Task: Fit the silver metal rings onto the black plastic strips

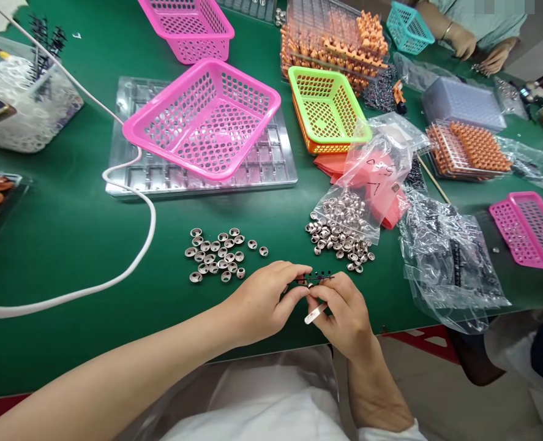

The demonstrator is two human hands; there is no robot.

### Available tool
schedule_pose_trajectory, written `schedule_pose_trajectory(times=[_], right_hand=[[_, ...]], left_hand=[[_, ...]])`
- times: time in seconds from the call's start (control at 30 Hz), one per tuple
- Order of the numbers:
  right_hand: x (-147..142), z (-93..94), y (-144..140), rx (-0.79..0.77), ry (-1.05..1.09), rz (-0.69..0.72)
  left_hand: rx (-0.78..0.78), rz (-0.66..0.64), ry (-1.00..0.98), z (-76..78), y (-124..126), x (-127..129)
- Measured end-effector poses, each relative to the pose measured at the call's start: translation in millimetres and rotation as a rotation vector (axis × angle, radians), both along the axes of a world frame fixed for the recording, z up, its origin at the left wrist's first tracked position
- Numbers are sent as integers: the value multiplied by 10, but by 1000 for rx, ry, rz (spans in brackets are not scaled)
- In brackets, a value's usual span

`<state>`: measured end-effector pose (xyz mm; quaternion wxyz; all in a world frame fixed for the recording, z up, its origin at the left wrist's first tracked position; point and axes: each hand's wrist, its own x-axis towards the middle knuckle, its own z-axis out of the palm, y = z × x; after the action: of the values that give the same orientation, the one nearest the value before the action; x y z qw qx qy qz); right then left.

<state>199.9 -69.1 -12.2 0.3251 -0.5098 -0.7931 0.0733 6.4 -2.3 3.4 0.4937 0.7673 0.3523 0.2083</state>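
Three pink plastic mesh baskets (203,117) sit on the green counter (69,233), along with one green-and-orange basket (326,110) and one teal basket (408,27). About twenty small silver metal caps (216,254) lie loose ahead of my left hand, and a bigger heap of them (340,236), too many to count, spills from a clear plastic bag (367,177). The bag bears dark handwritten marks I cannot read.

My left hand (264,300) is curled nearly shut, thumb and forefinger pinching one end of a thin black strip of small parts (314,278) just above the counter's near edge. My right hand (344,315) is closed too, its fingertips on the strip and a small white tool (314,315) tucked beneath them.
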Motion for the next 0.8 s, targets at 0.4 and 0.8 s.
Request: schedule_pose_trajectory(times=[0.4, 0.8], right_hand=[[19, -27, -7, 20, 25, 39], [73, -25, -33, -3, 97, 88]], left_hand=[[-274, 10, -7, 39, 43, 20], [-512, -118, -104, 101, 144, -6]])
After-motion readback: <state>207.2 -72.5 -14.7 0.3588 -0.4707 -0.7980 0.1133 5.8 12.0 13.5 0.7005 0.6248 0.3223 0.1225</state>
